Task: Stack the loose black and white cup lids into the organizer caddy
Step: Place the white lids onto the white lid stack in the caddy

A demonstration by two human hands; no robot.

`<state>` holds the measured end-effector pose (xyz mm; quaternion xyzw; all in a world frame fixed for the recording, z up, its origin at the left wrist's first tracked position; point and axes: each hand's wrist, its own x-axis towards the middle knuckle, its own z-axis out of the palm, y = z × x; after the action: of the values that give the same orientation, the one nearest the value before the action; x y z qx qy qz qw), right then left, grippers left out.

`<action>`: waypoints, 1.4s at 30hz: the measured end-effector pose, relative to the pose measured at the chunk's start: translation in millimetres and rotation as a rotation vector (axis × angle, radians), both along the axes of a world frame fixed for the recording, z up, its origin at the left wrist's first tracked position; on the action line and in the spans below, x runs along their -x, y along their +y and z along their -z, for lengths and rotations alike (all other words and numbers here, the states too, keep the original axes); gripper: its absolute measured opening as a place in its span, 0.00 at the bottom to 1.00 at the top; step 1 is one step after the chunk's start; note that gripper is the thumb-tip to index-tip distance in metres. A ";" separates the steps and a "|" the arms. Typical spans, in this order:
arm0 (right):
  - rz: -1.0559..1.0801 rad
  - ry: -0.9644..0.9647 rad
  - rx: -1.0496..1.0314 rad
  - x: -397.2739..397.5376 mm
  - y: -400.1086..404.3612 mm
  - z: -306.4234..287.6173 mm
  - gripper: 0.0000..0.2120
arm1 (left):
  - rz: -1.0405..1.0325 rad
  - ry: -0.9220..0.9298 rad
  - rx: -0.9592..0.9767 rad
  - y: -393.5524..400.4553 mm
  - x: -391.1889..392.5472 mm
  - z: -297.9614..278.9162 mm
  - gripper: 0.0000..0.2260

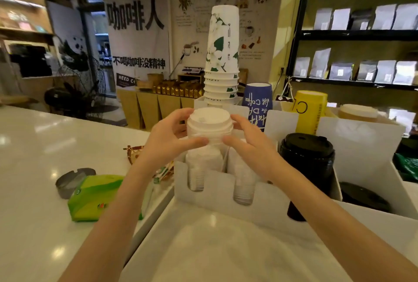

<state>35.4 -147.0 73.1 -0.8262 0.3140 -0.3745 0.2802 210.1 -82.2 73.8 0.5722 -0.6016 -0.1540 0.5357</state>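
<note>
Both hands (172, 137) clasp white lids (209, 123)

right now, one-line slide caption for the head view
Both hands, left hand and right hand, hold white lids above the white caddy.

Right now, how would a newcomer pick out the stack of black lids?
Find the white caddy on the counter. Past its two slots of white lids, the black lids fill the right-hand slot. It is the only tall dark stack there.
</note>
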 end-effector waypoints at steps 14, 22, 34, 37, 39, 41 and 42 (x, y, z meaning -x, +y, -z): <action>0.026 0.348 -0.070 -29.2 -50.9 4.0 0.22 | -0.156 -0.185 -0.141 -37.0 -17.5 23.2 0.33; 0.151 0.552 0.085 -31.4 -46.4 6.8 0.21 | -0.172 -0.312 -0.256 -38.9 -20.0 29.1 0.32; 0.201 0.760 0.264 -35.2 -34.1 7.6 0.19 | -0.155 -0.467 -0.299 -35.9 -23.1 31.9 0.31; 0.209 0.774 0.301 -35.4 -34.1 10.4 0.19 | -0.158 -0.495 -0.306 -35.9 -23.1 33.5 0.31; 0.205 0.769 0.314 -35.0 -35.7 11.6 0.19 | -0.157 -0.523 -0.314 -35.7 -21.7 32.5 0.31; 0.192 0.740 0.309 -33.9 -35.6 12.2 0.19 | -0.161 -0.536 -0.332 -34.9 -19.9 31.4 0.31; 0.176 0.728 0.311 -33.2 -35.1 12.4 0.19 | -0.163 -0.536 -0.342 -34.3 -19.0 30.9 0.32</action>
<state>68.6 -182.1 60.8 -0.9074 0.4016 -0.1229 -0.0107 229.1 -116.5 42.9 0.7203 -0.6388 -0.0535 0.2649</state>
